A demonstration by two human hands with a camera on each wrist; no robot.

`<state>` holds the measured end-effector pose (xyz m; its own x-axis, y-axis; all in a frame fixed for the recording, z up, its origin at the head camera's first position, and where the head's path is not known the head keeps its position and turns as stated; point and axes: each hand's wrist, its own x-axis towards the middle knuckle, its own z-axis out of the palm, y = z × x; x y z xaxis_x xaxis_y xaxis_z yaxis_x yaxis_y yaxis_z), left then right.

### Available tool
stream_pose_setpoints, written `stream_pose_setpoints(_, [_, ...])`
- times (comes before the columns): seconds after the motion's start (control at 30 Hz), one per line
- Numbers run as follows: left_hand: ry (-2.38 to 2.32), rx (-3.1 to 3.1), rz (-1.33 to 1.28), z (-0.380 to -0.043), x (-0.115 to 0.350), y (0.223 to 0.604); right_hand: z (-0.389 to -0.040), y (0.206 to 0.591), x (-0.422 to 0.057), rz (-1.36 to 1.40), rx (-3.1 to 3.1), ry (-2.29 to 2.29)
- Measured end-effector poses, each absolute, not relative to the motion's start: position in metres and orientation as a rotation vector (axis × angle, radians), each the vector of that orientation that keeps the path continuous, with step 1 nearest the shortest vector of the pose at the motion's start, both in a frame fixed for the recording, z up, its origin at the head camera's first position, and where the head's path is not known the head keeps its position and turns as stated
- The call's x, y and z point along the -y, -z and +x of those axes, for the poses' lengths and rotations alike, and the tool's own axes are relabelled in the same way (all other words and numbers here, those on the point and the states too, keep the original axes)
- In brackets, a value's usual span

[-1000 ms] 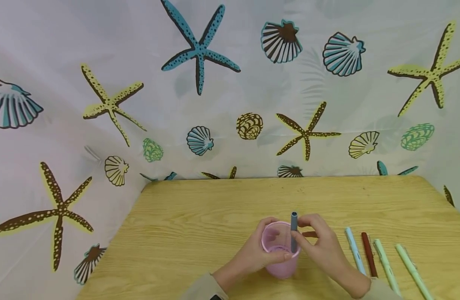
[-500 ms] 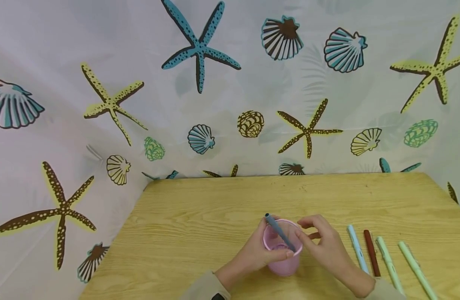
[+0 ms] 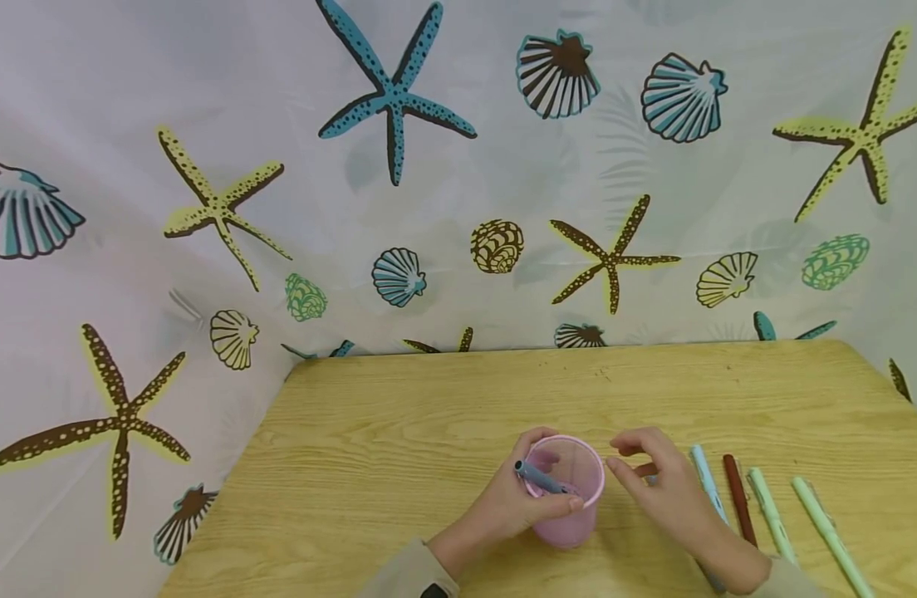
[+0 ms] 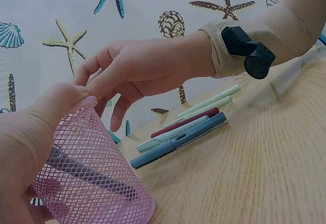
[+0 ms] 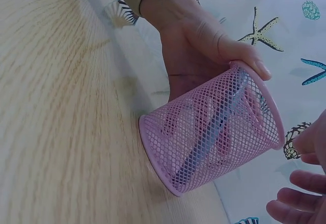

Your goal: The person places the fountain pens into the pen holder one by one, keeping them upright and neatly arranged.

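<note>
From behind, I saw the left hand [image 3: 512, 498] gripping the pink mesh cup [image 3: 566, 530], thumb over its rim. Inside, a blue-grey pen [image 3: 541, 478] leaned, its top toward ten o'clock. The right hand [image 3: 664, 498] hovered just beside the rim at three o'clock, fingers loose, holding nothing; loose pens [image 3: 739, 500] lay beyond.

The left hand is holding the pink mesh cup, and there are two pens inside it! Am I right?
Nearly! There's just one pen inside, not two: the right wrist view shows it through the mesh. The left hand is holding the pink mesh cup, as you said.
</note>
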<state>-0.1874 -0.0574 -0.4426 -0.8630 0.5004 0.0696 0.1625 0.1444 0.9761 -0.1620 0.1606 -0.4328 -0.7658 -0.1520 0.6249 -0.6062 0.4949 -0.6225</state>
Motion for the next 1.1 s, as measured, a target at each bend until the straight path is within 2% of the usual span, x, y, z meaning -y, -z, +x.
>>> stream_pose_setpoints(0.67, [-1.8,-2.118,0.65,-0.187,0.058,0.445,-0.148,0.431,-0.198,0.39,2.44,-1.174])
stream_pose_setpoints(1.1, [-1.799,-2.114,0.641,-0.188,0.058,0.446,-0.145,0.432,-0.235,0.349,2.613,-1.096])
